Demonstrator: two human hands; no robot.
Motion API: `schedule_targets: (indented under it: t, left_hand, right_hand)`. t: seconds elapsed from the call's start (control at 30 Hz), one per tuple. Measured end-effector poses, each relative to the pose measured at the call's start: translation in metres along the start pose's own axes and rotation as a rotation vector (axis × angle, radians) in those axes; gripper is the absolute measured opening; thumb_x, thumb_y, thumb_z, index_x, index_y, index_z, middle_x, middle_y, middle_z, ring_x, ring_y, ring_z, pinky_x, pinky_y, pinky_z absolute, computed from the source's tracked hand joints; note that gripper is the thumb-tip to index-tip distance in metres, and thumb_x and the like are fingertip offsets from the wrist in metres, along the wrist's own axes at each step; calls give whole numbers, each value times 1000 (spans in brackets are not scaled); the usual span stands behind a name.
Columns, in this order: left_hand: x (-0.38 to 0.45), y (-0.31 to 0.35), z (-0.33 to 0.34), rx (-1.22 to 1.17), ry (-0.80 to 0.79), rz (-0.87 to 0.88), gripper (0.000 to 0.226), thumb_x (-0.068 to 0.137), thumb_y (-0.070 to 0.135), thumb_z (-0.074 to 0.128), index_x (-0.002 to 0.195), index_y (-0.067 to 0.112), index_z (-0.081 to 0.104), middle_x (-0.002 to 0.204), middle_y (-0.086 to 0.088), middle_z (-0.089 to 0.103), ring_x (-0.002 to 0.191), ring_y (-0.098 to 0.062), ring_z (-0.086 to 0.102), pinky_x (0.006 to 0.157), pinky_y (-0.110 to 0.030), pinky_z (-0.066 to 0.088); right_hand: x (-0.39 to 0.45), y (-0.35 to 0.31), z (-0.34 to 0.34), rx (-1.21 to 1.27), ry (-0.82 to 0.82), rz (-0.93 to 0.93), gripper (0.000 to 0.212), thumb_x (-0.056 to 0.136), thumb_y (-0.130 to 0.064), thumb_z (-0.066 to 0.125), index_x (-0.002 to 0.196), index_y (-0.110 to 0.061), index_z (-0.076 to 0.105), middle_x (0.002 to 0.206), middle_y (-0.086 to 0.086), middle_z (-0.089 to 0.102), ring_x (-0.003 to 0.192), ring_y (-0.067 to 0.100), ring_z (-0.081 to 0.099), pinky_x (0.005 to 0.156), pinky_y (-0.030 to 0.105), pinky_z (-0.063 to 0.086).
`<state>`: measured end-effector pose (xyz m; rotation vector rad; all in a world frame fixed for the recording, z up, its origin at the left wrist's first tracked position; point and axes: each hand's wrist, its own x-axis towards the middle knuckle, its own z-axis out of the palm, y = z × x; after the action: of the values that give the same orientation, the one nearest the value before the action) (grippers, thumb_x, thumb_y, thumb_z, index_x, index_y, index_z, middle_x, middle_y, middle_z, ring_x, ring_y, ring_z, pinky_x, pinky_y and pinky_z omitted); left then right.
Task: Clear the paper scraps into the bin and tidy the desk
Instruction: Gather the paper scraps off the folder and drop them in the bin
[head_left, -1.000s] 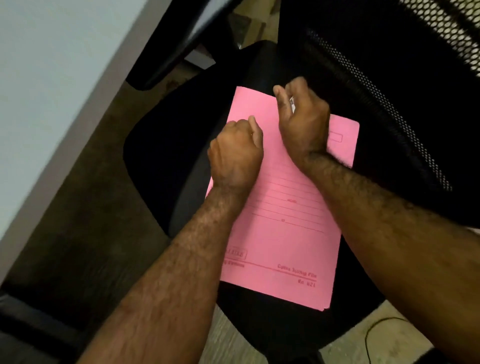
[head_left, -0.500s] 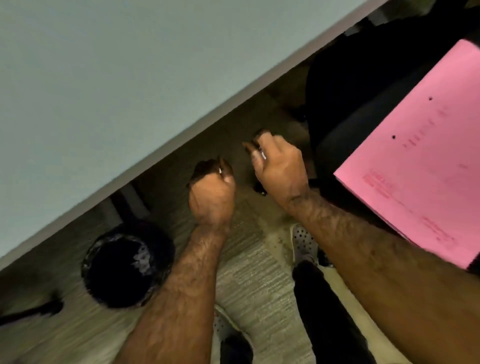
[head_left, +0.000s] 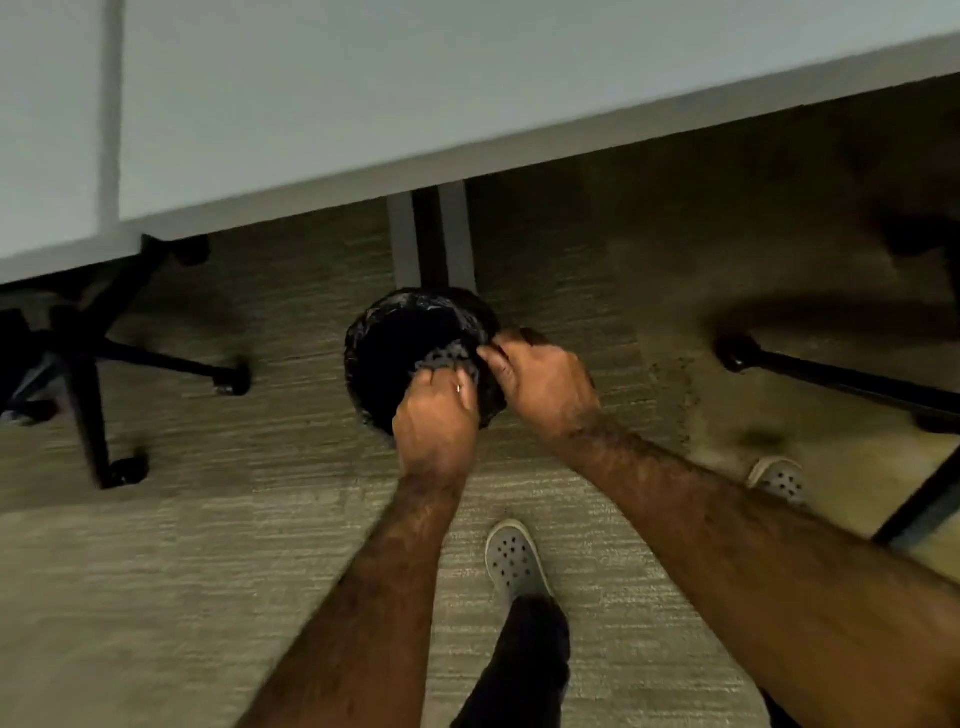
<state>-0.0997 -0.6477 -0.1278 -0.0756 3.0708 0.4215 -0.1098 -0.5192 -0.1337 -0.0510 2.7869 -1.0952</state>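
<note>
A round black bin with a dark liner stands on the carpet just under the desk edge. Both my hands hover over its near right rim. My left hand is curled into a fist, with a tiny white paper scrap showing between thumb and finger. My right hand has its fingertips pinched together above the rim, almost touching the left hand. Anything inside that pinch is hidden. The bin's inside is too dark to make out.
The pale desk top fills the upper frame, with its grey leg behind the bin. A black chair base with castors stands left, another chair base right. My grey clogs are on the carpet below.
My view swung left from the pink folder on the chair seat to the floor. Both pinched hands travelled from the folder to above the bin.
</note>
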Motion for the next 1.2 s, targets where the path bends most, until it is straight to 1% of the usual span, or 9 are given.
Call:
schedule_targets:
  t: [0.27, 0.37, 0.43, 0.53, 0.67, 0.9, 1.0, 1.1, 1.2]
  left_hand:
    - [38, -101, 44, -86, 49, -145, 34, 91, 30, 49, 92, 1, 66, 91, -25, 65, 73, -44, 63, 56, -38, 44]
    - [53, -126, 66, -68, -236, -159, 55, 88, 37, 51, 132, 5, 46, 132, -22, 50, 118, -39, 49, 95, -42, 42]
    - [56, -138, 75, 95, -459, -57, 72, 90, 36, 50, 149, 7, 21, 153, -22, 26, 139, -41, 22, 114, -47, 17]
    - [48, -140, 82, 285, -600, 110, 72, 95, 31, 42, 153, 14, 4, 160, -20, 3, 144, -43, 2, 116, -55, 8]
    - [32, -128, 71, 124, -629, -136, 89, 87, 41, 53, 153, 22, -3, 162, -6, -9, 148, -28, -5, 117, -54, 10]
    - [25, -95, 35, 143, -561, -48, 86, 87, 43, 55, 154, 19, 7, 162, -11, 0, 147, -31, 2, 117, -54, 14]
    - [23, -77, 15, 99, -474, -5, 70, 91, 37, 49, 152, 17, 21, 156, -14, 24, 142, -33, 22, 111, -54, 28]
    - [22, -45, -5, 9, -346, 146, 44, 93, 27, 43, 133, 11, 50, 124, -18, 60, 111, -35, 56, 90, -47, 48]
    - [19, -9, -21, -118, -245, 192, 31, 95, 23, 41, 95, 5, 66, 91, -18, 70, 82, -36, 64, 71, -39, 50]
  right_hand:
    - [61, -27, 125, 110, -242, 65, 34, 99, -42, 41, 109, -12, 52, 110, 15, 60, 101, 33, 59, 82, 39, 46]
    - [82, -22, 155, 189, -264, 172, 54, 98, -53, 39, 136, -15, 44, 138, 13, 52, 122, 31, 52, 94, 35, 41]
    - [88, -15, 170, 211, -375, 251, 69, 96, -59, 34, 151, -18, 25, 157, 12, 32, 141, 30, 34, 114, 40, 30]
    - [85, -8, 185, 141, -431, 227, 72, 96, -59, 31, 153, -17, 20, 160, 13, 25, 146, 30, 24, 117, 47, 23]
    - [72, -8, 180, 122, -420, 206, 67, 97, -56, 30, 150, -15, 28, 155, 15, 35, 142, 30, 32, 115, 45, 27]
    - [53, -21, 124, 131, -418, 175, 61, 99, -55, 29, 139, -13, 48, 145, 11, 48, 135, 27, 43, 112, 39, 34]
    - [43, -29, 89, 195, -412, 144, 56, 100, -52, 28, 124, -12, 61, 130, 11, 61, 123, 27, 54, 106, 39, 41]
    - [31, -30, 48, 257, -382, 172, 57, 100, -53, 25, 114, -15, 65, 122, 11, 66, 116, 26, 58, 102, 37, 44]
    - [19, -23, 9, 258, -253, 208, 60, 99, -56, 22, 104, -15, 66, 110, 15, 69, 105, 30, 63, 92, 38, 50]
